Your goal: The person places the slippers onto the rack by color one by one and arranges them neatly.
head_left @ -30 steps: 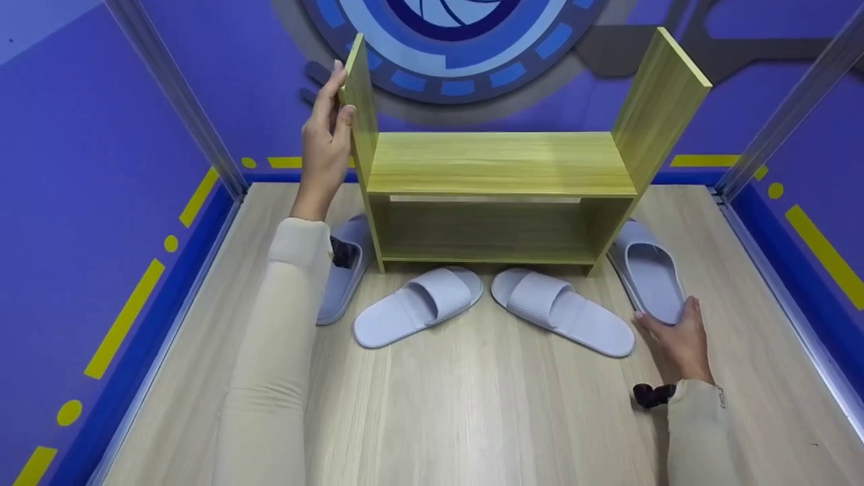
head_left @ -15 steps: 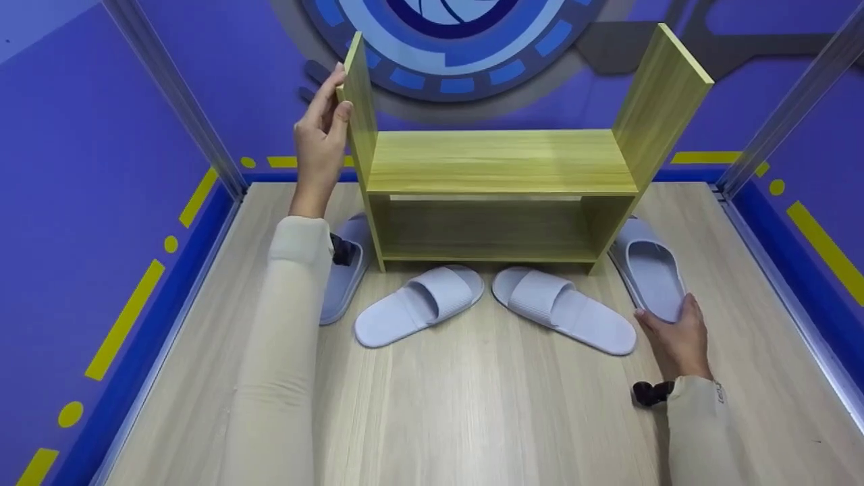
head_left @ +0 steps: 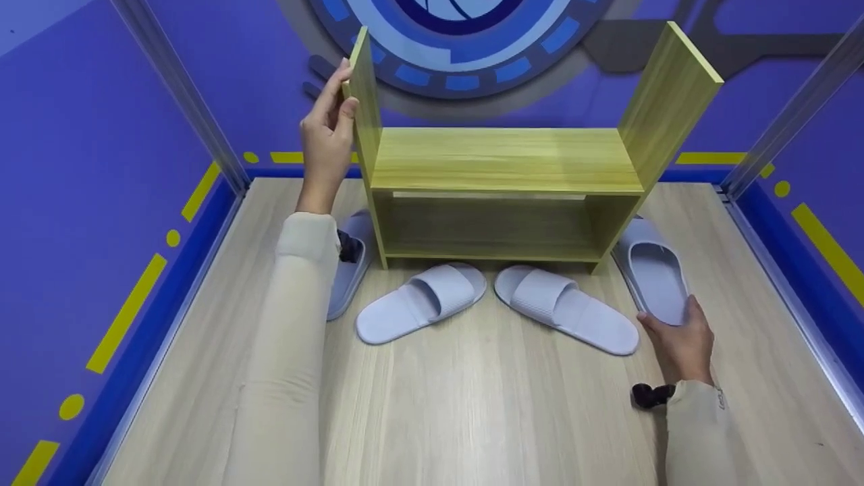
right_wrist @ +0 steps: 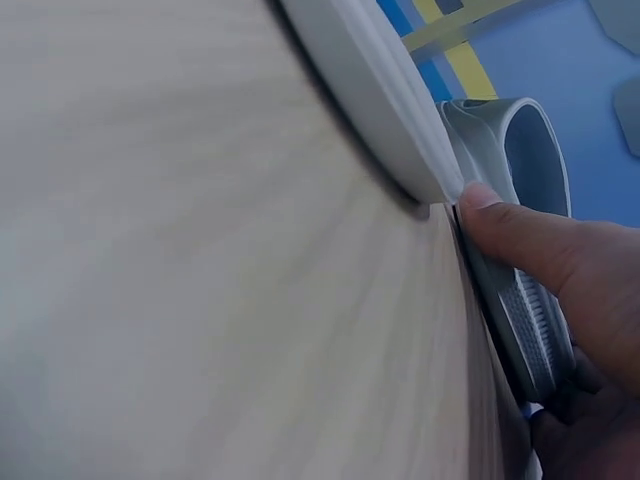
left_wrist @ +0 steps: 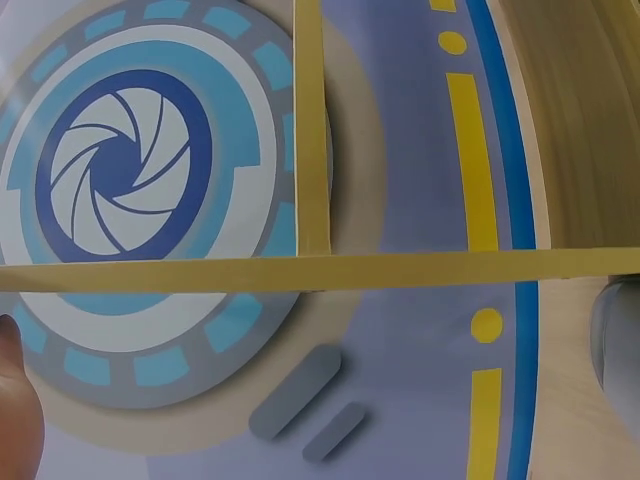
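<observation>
Beside the right panel [head_left: 668, 121] of the wooden shelf [head_left: 506, 158], low over the floor [head_left: 418, 405], grips the outer right slipper [head_left: 661, 283] by the heel end with the right hand [head_left: 685, 344], with thumb against one side of the heel and fingers bent round the other. With toe toward the back wall and tip partly behind the right panel. Just beside the right thumb in the right wrist view: the heel of the inner right slipper [head_left: 567, 310]; impossible to tell if touching.

At the upper front corner of the left panel [head_left: 368, 101], touches the wood with the left hand [head_left: 327, 138], with fingers only slightly bent on the outer side and thumb near the front edge; impossible to tell if pinching.

On the floor just in front of the shelf: the inner left slipper [head_left: 422, 304] and the inner right slipper, apart, with toes angled toward each other and heels spread outward. Beside the left panel: the outer left slipper [head_left: 345, 287], partly covered by the left sleeve [head_left: 287, 304]. Behind: a blue wall [head_left: 229, 81] with a round emblem [head_left: 466, 61].
</observation>
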Motion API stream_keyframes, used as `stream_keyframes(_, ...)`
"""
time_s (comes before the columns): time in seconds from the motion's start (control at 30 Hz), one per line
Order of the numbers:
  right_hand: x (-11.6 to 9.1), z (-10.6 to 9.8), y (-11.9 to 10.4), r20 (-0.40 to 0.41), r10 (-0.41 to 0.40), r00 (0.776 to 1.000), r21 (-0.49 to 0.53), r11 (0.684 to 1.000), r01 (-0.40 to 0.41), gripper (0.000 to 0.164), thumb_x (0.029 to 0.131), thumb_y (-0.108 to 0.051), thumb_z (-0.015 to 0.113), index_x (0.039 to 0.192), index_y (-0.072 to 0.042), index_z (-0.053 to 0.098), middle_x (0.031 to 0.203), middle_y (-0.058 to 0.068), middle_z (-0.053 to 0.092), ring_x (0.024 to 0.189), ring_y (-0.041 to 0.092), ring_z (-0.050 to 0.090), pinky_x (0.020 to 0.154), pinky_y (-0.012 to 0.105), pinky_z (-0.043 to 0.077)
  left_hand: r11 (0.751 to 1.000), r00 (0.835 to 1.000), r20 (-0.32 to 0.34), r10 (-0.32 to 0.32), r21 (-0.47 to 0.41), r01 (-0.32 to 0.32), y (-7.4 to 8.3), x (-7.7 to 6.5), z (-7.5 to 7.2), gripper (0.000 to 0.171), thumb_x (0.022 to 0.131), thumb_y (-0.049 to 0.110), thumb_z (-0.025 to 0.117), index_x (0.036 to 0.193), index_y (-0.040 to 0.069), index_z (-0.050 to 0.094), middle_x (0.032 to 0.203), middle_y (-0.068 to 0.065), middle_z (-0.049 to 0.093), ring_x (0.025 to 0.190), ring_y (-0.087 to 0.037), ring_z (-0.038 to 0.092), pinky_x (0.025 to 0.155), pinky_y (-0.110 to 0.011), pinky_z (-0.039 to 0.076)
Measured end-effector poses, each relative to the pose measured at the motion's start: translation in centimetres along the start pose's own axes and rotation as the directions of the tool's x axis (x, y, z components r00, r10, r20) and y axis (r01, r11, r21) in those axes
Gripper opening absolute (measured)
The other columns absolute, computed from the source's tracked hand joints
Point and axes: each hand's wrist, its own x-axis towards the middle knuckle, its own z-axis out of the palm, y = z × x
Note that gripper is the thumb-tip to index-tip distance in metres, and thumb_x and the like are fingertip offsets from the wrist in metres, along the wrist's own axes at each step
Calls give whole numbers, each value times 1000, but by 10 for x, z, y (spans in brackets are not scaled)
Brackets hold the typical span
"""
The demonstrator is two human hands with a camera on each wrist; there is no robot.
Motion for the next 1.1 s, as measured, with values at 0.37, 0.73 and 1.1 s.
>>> stream_keyframes(0.37, -10, 0, 5, -53, 20, 998, 30, 999, -19, 106, 83, -43, 72, 154, -5, 3, 159, 24, 9, 145, 44, 15, 118, 53, 17, 999, 999, 0, -54, -2, 54, 7, -3, 2, 44, 98, 12, 50, 141, 4, 48, 150, -9, 43, 135, -13, 46, 107, -26, 41)
stream_keyframes(0.73, -16, -2, 7, -75, 91, 993, 76, 993, -86, 102, 84, -49, 68, 156, -12, 7, 159, 22, 13, 144, 43, 20, 117, 53, 19, 999, 999, -7, -53, 11, 53, 17, -4, 3, 44, 98, 12, 50, 140, 2, 48, 150, -13, 42, 135, -14, 45, 108, -26, 40)
stream_keyframes(1.1, -27, -4, 10, -94, 117, 989, 93, 990, -108, 99, 83, -49, 69, 156, -14, 11, 159, 20, 16, 144, 41, 21, 117, 52, 20, 998, 999, -10, -53, 16, 53, 24, -4, 3, 44, 97, 10, 51, 140, 1, 48, 148, -11, 44, 134, -13, 46, 108, -26, 40)
